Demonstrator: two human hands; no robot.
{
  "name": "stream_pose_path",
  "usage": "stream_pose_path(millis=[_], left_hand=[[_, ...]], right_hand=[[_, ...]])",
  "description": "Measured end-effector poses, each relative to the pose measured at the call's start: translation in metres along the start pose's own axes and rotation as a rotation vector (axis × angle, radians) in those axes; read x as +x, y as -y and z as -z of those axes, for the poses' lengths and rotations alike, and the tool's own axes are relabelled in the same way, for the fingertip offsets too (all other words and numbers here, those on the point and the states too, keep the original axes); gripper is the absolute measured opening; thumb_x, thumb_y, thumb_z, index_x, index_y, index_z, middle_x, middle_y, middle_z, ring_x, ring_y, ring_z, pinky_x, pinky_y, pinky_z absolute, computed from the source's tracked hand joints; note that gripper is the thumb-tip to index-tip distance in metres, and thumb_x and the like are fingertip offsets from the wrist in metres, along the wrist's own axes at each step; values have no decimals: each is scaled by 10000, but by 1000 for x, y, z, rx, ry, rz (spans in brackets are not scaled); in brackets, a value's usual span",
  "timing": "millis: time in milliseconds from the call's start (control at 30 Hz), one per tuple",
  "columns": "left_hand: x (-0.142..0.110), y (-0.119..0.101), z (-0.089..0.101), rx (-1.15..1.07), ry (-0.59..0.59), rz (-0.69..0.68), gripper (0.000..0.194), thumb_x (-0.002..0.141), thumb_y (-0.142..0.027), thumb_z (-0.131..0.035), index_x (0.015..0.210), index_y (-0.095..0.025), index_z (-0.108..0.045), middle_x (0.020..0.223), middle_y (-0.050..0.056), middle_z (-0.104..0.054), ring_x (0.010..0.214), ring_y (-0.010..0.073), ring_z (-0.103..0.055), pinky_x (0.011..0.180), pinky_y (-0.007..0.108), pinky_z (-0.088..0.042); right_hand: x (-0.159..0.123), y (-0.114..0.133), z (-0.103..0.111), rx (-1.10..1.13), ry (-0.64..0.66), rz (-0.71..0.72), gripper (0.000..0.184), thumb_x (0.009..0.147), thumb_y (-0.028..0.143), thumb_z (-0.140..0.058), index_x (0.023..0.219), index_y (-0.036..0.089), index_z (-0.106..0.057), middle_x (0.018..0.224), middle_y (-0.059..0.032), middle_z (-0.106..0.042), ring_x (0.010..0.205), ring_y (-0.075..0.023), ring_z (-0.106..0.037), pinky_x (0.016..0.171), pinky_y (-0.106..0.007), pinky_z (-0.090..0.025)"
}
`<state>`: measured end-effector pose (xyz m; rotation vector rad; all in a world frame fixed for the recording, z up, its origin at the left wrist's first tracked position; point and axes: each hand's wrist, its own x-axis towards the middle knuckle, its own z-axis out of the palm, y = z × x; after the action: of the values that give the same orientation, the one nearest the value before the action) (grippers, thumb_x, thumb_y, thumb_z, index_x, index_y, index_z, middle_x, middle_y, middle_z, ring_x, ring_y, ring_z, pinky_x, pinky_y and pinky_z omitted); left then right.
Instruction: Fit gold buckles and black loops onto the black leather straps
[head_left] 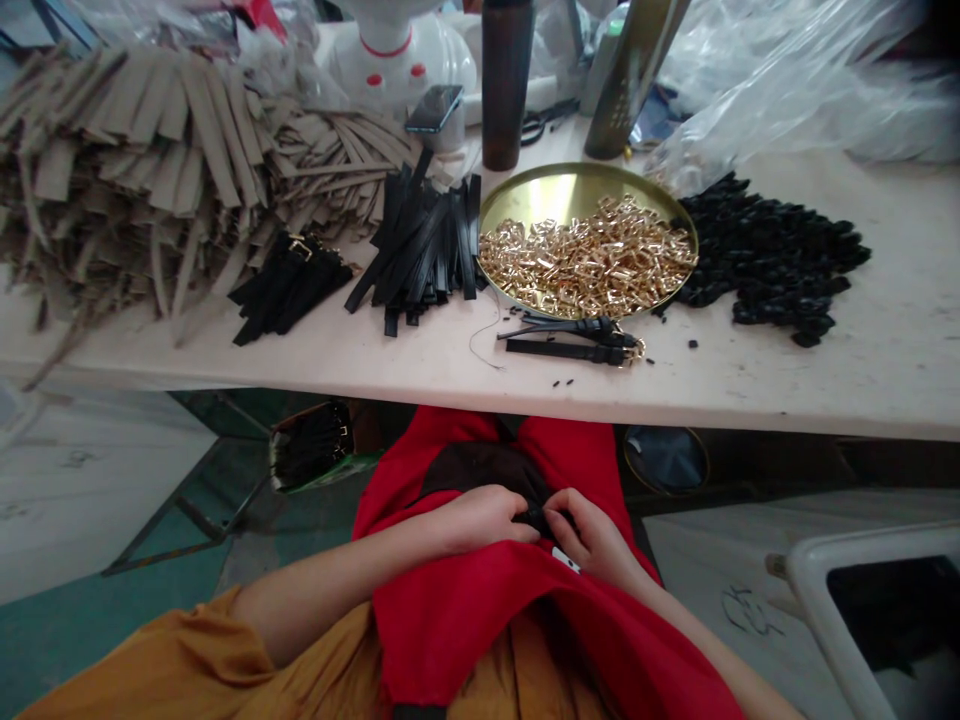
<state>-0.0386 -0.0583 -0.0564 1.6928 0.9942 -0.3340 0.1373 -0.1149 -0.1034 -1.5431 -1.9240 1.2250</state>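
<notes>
Low over my lap, my left hand (486, 520) and my right hand (591, 535) are nearly touching, with fingers pinched on a small black strap (534, 516) between them. Fingers cover most of the strap, so its ends are hidden. Beneath lie a red apron (480, 600) and a dark cloth patch (480, 468). On the table ahead, finished-looking black straps with gold buckles (574, 350) lie by the edge. Behind them a round gold tray (570, 180) holds a heap of gold buckles (600, 255).
Black strips (431, 245), buckled black straps (289, 285) and grey-brown strips (150, 130) are piled left; small black loops (772, 250) right. A dark bottle (506, 85), phone (435, 108), scissors (534, 127) and plastic bags (795, 90) stand behind. A box (311, 445) sits below the table.
</notes>
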Motion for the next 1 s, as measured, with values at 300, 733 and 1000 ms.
stream_pose_path(millis=[300, 733, 1000], left_hand=[[7, -1, 8, 30, 4, -30, 258, 772, -275, -420, 781, -145, -642, 710, 5, -633, 575, 100, -502, 486, 184, -303], [2, 10, 8, -124, -71, -12, 235, 769, -267, -448, 830, -153, -645, 751, -1, -656, 665, 110, -552, 556, 171, -362], [8, 9, -2, 127, -144, -26, 261, 761, -356, -482, 803, -168, -658, 762, 27, -672, 666, 149, -575, 554, 210, -369]], right_hand=[[5, -3, 1, 37, 55, 22, 151, 823, 277, -366, 745, 199, -469, 673, -30, -572, 610, -150, -535, 556, -249, -418], [10, 0, 18, 62, 206, -87, 119, 804, 289, -414, 828, 194, -482, 699, -23, -583, 616, -153, -532, 560, -255, -398], [4, -1, 8, -54, 202, 12, 157, 811, 275, -388, 717, 198, -486, 618, -12, -551, 542, -139, -492, 482, -229, -331]])
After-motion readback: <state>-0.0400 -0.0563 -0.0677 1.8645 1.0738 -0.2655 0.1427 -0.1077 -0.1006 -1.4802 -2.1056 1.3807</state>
